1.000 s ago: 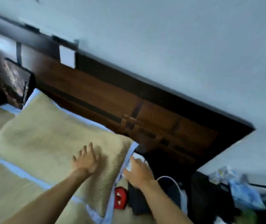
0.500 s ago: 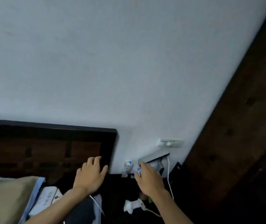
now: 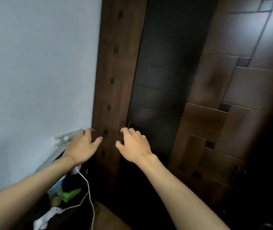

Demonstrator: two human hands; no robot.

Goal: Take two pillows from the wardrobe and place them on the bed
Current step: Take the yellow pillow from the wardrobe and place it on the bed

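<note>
The dark brown wooden wardrobe (image 3: 215, 97) fills the right half of the view, its doors closed, with a dark middle panel (image 3: 162, 80) and a thin metal handle (image 3: 129, 126). My left hand (image 3: 82, 146) is held out in front of the wardrobe's left side panel, fingers spread, holding nothing. My right hand (image 3: 132, 145) hovers just below the handle, fingers apart and empty. No pillow and no bed are in view.
A white wall (image 3: 38, 63) takes up the left side, with a wall socket (image 3: 64, 138). Below it stands a cluttered dark bedside table (image 3: 57, 205) with a white cable (image 3: 89, 193), a green item and white cloth. Bare floor (image 3: 109, 219) shows at the wardrobe's foot.
The view has swung right from the bed and the beige pillow, past the headboard, to the wardrobe. Both hands left the pillow and now reach out empty toward the wardrobe.
</note>
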